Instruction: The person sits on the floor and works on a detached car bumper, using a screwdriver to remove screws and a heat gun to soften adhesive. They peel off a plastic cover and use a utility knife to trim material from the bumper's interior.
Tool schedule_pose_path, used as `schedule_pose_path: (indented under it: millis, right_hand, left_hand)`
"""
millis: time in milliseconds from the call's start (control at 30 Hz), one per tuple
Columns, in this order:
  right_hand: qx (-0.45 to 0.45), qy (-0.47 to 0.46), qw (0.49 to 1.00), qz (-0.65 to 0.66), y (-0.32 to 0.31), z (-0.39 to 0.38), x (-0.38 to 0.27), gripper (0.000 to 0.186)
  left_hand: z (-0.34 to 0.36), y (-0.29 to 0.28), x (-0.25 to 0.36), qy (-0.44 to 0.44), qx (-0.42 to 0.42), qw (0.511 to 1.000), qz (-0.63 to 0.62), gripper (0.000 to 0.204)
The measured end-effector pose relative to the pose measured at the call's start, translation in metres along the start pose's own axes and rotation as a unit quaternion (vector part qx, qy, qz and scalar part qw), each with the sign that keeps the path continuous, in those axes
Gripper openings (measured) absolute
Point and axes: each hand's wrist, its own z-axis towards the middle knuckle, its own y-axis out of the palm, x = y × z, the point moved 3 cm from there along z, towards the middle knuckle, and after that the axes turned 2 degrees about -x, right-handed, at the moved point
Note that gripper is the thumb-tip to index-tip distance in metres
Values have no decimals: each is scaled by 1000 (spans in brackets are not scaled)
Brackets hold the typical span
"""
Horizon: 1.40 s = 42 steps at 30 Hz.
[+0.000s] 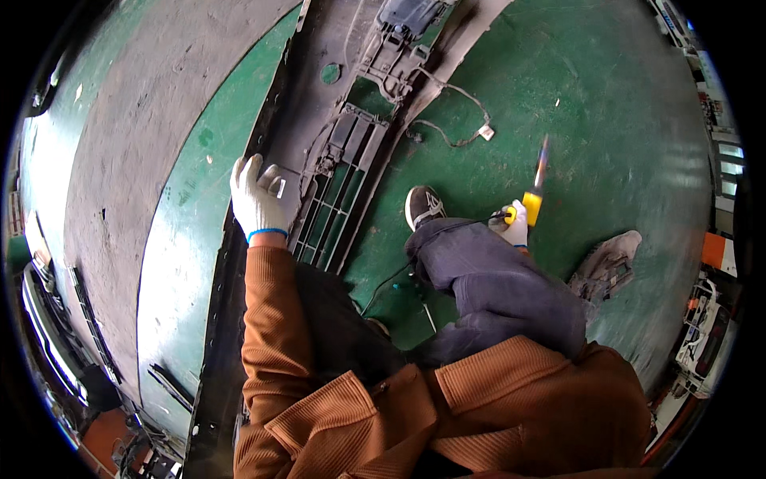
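A long dark car bumper [289,148] lies with its inner side up along my left side, with a slatted grille [333,207] in it. My left hand [260,199], in a white knit glove, rests at the bumper's outer edge, its fingers apart and slightly bent. A small white rectangle shows beside its fingertips; I cannot tell whether it is a label. Off to the right of my knee, my gloved right hand [515,227] is closed on a yellow pistol-shaped tool [532,209]. A long, heat-tinted metal tip on the tool points away from me, and a dark cord leaves its rear.
A loose cable with a white connector [486,132] trails from the bumper onto the green floor [598,104]. A torn grey piece [608,262] lies at right. Between my legs lies a thin screwdriver-like tool [429,316]. More car parts [49,319] stand at far left.
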Motion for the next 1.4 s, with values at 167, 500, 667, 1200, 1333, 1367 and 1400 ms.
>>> schedule_pose_path:
  millis: [167, 500, 667, 1200, 1333, 1367, 1400]
  right_hand:
    - [197, -38, 979, 16, -36, -32, 26, 27]
    - [232, -11, 971, -55, -19, -86, 66, 25]
    - [207, 26, 971, -120, 7, -99, 97, 25]
    - [-26, 79, 784, -615, 117, -93, 216, 29]
    - [-87, 56, 686, -720, 129, -97, 212, 30]
    - [-98, 49, 664, -740, 130, -102, 207, 31]
    - [-108, 51, 639, -760, 125, -107, 196, 31]
  left_hand:
    - [1, -10, 5, 4, 17, 1000, 12, 47]
    - [-10, 2, 3, -13, -21, 999, -22, 50]
    - [-16, 16, 1, -22, -38, 998, 43, 45]
    - [-71, -26, 65, 78, -143, 982, 99, 47]
    - [-83, -31, 69, 76, -174, 980, 61, 48]
    - [-84, -30, 67, 81, -172, 979, 72, 50]
    - [-86, -31, 65, 77, -176, 979, 65, 51]
